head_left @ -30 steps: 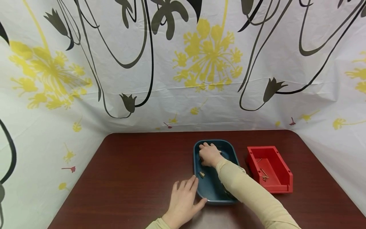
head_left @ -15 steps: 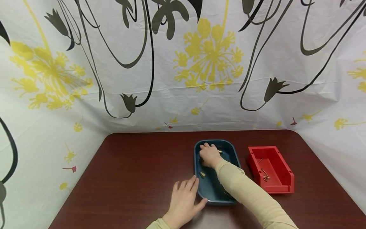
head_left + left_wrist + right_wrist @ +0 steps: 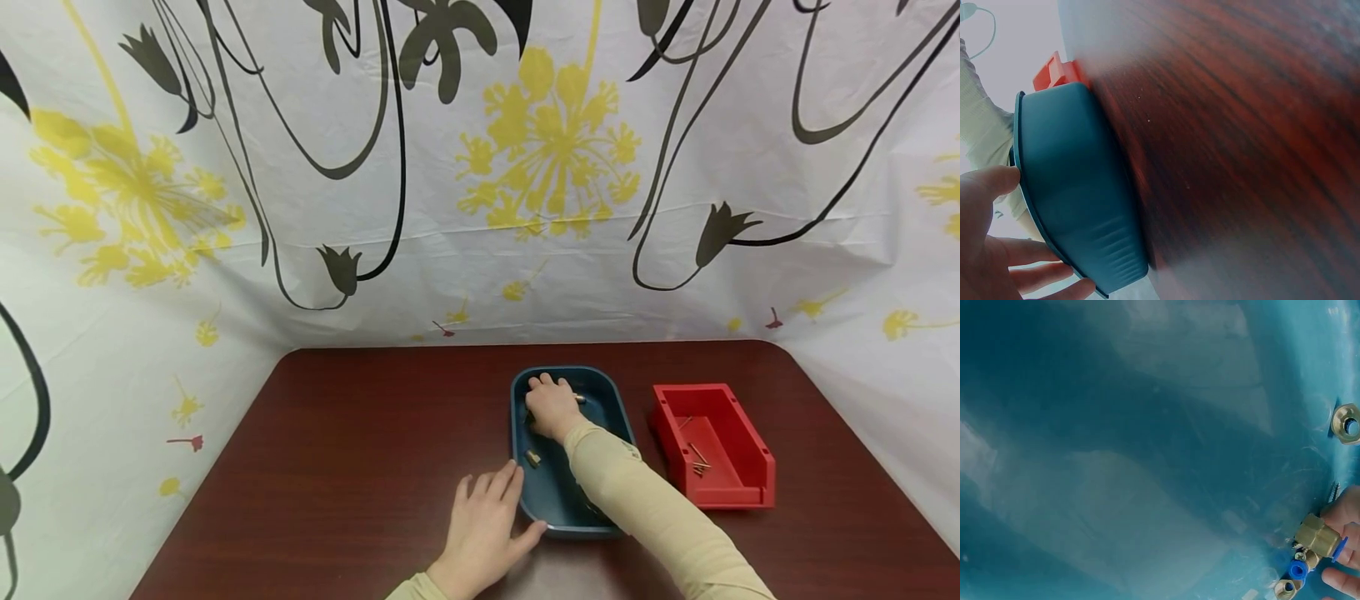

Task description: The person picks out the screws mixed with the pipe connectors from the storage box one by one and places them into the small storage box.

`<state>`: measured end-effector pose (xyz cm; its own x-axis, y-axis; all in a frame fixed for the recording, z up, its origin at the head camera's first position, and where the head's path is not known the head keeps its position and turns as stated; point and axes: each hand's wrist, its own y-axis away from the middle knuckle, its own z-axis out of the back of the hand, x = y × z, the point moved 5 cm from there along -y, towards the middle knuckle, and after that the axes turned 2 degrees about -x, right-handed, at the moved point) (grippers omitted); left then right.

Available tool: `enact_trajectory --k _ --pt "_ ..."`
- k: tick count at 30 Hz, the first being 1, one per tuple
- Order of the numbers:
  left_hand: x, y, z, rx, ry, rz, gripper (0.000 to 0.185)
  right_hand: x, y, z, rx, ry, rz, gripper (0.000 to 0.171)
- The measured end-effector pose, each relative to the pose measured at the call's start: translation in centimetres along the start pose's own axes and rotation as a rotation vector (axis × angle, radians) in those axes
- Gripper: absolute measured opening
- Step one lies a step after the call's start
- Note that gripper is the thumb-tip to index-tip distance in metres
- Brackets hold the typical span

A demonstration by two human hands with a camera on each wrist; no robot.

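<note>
Right hand (image 3: 551,406) is inside the blue tray (image 3: 611,410), at its far end, fingers (image 3: 1349,519) curled down over small parts. Wrist view: fingertips pinch a brass fitting (image 3: 1317,535) with a blue cap, lying on the tray floor. More brass and blue fittings (image 3: 1292,579) sit just beside it, a brass nut (image 3: 1346,422) a bit apart.

Left hand (image 3: 485,527) lies flat on the desk (image 3: 360,450) at the tray's near left corner, fingers straight and slightly spread, thumb touching the tray rim. Holds nothing.

Red bin (image 3: 712,446) sits right of the tray, apart from it, a few screws (image 3: 697,461) inside.
</note>
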<state>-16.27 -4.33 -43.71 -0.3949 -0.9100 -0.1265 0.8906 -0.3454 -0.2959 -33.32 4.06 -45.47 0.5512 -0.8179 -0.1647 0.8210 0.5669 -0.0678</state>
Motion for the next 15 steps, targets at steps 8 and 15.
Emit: enact_trajectory --k 8,15 --pt "0.08 0.03 -0.08 0.012 0.003 0.004 0.064 -0.05 0.00 0.01 0.037 -0.003 -0.014 0.019" --pt "0.01 -0.01 -0.03 -0.009 0.000 -0.006 0.064 -0.01 -0.01 -0.22 0.071 0.018 0.007 0.021"
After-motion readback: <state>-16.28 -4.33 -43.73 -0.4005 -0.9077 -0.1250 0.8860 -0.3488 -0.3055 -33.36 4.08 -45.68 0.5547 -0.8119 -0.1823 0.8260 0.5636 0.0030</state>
